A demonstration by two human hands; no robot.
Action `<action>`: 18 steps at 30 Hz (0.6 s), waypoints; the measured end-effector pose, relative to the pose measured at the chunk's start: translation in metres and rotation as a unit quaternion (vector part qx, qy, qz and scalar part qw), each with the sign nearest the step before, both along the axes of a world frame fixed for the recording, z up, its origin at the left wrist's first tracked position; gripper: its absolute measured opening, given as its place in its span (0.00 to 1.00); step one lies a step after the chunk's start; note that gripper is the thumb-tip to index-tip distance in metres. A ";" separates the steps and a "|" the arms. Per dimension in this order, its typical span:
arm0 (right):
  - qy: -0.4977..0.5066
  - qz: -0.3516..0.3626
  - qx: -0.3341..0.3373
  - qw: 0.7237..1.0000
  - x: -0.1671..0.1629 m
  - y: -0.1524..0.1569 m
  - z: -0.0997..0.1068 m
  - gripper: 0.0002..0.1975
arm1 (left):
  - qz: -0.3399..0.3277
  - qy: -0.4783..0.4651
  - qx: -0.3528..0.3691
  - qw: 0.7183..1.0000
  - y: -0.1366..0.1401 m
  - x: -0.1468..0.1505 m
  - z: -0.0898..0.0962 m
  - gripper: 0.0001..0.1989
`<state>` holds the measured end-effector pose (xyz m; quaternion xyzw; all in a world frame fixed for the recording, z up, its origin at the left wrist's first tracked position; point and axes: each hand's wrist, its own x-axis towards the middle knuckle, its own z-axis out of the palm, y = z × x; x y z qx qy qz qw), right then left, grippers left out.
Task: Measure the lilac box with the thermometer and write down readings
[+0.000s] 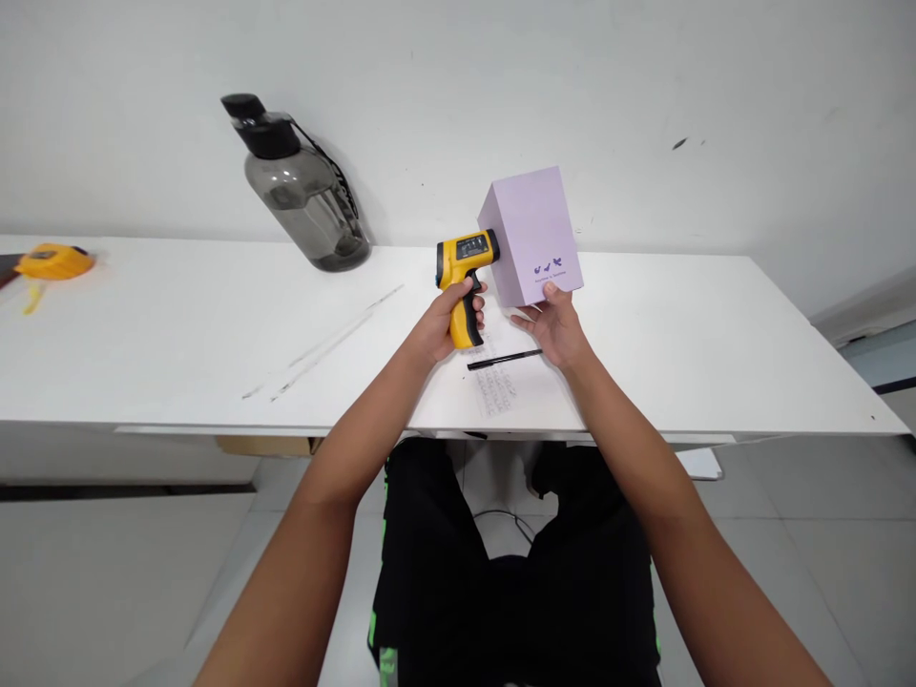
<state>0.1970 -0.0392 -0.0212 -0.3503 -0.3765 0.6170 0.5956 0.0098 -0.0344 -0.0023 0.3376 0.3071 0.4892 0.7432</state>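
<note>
My left hand (442,320) is wrapped round the grip of a yellow and black infrared thermometer gun (468,250). Its black nose points right, right beside the left face of a lilac box (535,224); whether they touch I cannot tell. The box is tilted, with small dark bird prints and a line of text near its lower edge. My right hand (554,324) holds that lower edge, thumb on the front and fingers underneath. Below the hands, a black pen (501,360) lies across a patch of faint handwriting (495,389) on the white surface.
A grey see-through water bottle (307,205) with a black lid stands by the wall at the back left. At the far left of the white table (679,353) lies a yellow-orange tool (55,262), partly blurred. Dark scuff marks run across the tabletop left of centre.
</note>
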 end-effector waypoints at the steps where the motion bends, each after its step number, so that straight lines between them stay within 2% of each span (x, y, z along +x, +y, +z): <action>1: 0.000 -0.001 0.000 1.000 0.000 0.000 0.000 0.31 | 0.001 0.001 0.000 1.000 0.000 0.000 0.000 0.16; 18: -0.001 0.009 -0.005 1.000 0.000 0.001 -0.001 0.32 | 0.006 0.004 -0.007 1.000 -0.002 0.001 0.002 0.17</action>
